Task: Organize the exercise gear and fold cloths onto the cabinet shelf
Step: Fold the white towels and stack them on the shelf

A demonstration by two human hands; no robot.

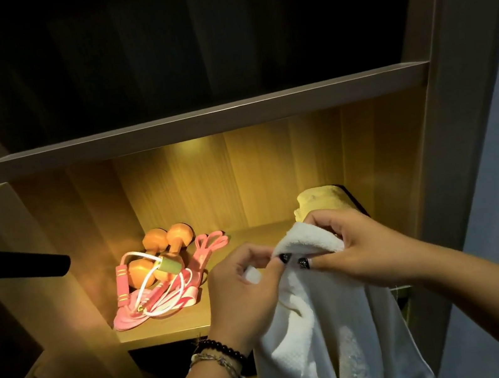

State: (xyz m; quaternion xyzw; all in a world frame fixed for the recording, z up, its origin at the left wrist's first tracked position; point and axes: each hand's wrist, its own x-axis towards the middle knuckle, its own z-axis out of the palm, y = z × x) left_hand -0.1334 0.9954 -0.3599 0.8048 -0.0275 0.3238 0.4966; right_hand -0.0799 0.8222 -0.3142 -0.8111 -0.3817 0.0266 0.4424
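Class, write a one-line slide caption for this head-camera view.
Both hands (left, right) pinch a white towel before a lit shelf holding orange dumbbells and a jump rope.

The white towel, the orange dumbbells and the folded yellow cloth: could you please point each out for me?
white towel (328,334), head view, on its hanging middle.
orange dumbbells (178,230), head view, on one rear head.
folded yellow cloth (319,198), head view, on its top.

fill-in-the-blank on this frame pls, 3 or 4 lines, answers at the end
1. Both the left hand and the right hand grip a ____ cloth.
2. The orange dumbbells lie on the ____ side of the lit shelf.
3. The folded yellow cloth sits at the shelf's ____ side.
4. Bracelets are worn on the ____ wrist.

Answers: white; left; right; left
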